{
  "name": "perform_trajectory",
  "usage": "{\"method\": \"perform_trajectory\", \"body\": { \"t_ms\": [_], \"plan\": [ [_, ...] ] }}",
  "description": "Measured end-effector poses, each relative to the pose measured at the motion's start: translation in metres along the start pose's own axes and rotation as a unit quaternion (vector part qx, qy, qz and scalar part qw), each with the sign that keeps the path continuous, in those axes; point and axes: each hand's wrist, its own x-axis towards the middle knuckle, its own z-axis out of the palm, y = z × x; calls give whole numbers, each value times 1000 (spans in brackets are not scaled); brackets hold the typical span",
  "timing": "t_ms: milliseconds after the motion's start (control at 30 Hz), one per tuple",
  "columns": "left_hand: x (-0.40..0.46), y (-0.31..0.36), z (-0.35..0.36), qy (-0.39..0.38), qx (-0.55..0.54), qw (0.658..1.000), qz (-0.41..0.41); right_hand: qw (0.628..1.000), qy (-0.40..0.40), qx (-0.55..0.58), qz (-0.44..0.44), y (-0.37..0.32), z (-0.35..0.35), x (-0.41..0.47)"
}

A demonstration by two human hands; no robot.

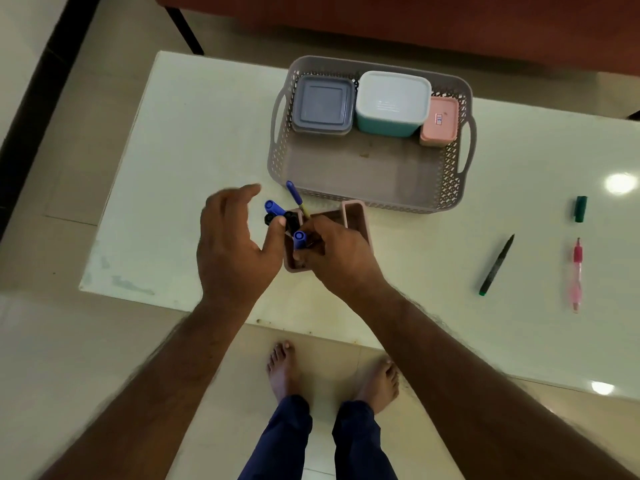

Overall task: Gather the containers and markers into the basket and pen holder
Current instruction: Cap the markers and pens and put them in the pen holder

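Note:
A grey perforated basket [363, 174] on the white table [194, 140] holds three lidded containers along its far wall: a grey one [323, 105], a white-lidded teal one [393, 102] and a small pink one [440, 121]. In front of it stands a mauve pen holder [356, 220] with several blue and black markers [275, 211] and a blue pen [296, 197] in it. My right hand [337, 252] pinches a blue marker [299, 240] over the holder. My left hand [232, 240] hovers at the holder's left with fingers spread, thumb touching a black marker.
At the right of the table lie a black marker with a green tip [497, 265], its green cap [580, 208] and a pink pen [576, 275]. A brown sofa [415, 26] stands beyond the table. My bare feet [332, 375] are at the near edge.

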Motion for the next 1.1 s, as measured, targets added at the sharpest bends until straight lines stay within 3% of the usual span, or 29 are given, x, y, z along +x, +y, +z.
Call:
{"method": "perform_trajectory", "body": {
  "t_ms": [100,200,267,467,633,867,967,1100],
  "plan": [
    [14,-5,2,-92,56,987,117,1000,19,3,-9,3,5,-1],
    [19,-11,10,-209,134,957,153,998,60,31,-11,6,8,-1],
    [18,-14,11,-233,142,950,151,997,70,37,-7,7,8,-1],
    [6,-16,1,-172,74,976,111,994,97,53,-2,12,-3,-8],
    [0,-12,2,-127,63,985,100,976,208,68,17,40,-27,-23],
    [-3,20,2,-16,19,992,127,927,323,69,180,115,-68,-40],
    [-2,54,9,-23,-6,986,166,927,290,51,232,139,-79,-36],
    [-2,111,41,-129,-57,972,186,931,260,39,253,157,-90,-25]
  ]
}}
